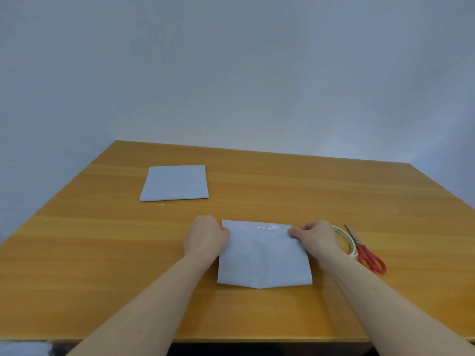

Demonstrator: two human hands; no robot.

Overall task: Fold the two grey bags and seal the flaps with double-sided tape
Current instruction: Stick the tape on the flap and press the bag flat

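Note:
A folded grey bag (264, 258) lies flat on the wooden table (102, 253) in front of me. A shiny strip of tape runs along its far edge. My left hand (205, 237) pinches the bag's far left side. My right hand (314, 236) pinches its far right corner. A second grey bag (175, 183), folded into a neat rectangle, rests farther back on the left, apart from both hands. The roll of double-sided tape (345, 240) sits just right of my right hand, partly hidden behind it.
Red-handled scissors (366, 250) lie to the right of the tape roll, blades pointing away from me. A pale wall stands behind the table's far edge. The table's near edge runs below my forearms.

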